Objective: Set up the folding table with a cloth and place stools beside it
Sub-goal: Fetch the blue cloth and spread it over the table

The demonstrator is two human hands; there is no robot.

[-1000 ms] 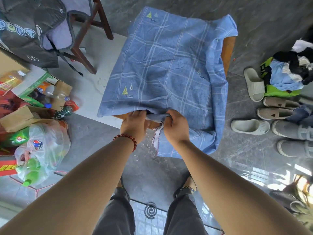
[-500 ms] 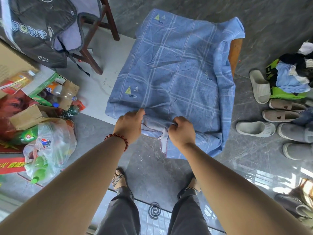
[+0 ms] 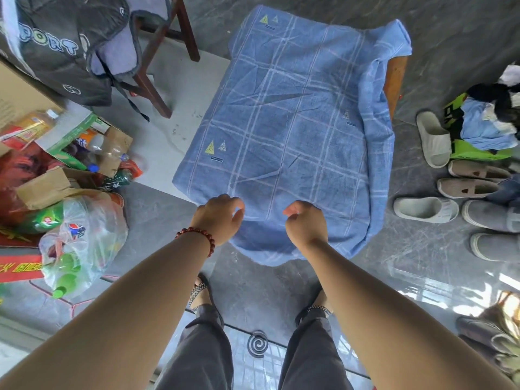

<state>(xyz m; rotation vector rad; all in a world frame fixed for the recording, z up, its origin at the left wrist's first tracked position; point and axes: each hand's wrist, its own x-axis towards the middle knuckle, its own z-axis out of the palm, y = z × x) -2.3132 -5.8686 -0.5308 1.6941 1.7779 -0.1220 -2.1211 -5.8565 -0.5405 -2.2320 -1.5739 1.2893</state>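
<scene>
A blue checked cloth (image 3: 281, 122) covers the small folding table, whose wooden edge (image 3: 395, 77) shows only at the far right. The cloth's near edge hangs down over the table's front. My left hand (image 3: 218, 218), with a red bead bracelet on its wrist, and my right hand (image 3: 305, 223) hover side by side just above that near edge. Their fingers are loosely curled and I see no cloth pinched between them. No stool stands beside the table.
A dark wooden chair (image 3: 152, 88) draped with a dark garment (image 3: 64, 46) stands at the back left. Boxes and a plastic bag of bottles (image 3: 81, 243) crowd the left floor. Slippers and shoes (image 3: 427, 209) and a clothes pile (image 3: 489, 122) line the right. A mosquito coil (image 3: 257, 344) lies between my feet.
Both hands gripped a folded-under seam at the cloth's near edge and pulled it toward me. That edge now hangs flat and the hands have let go.
</scene>
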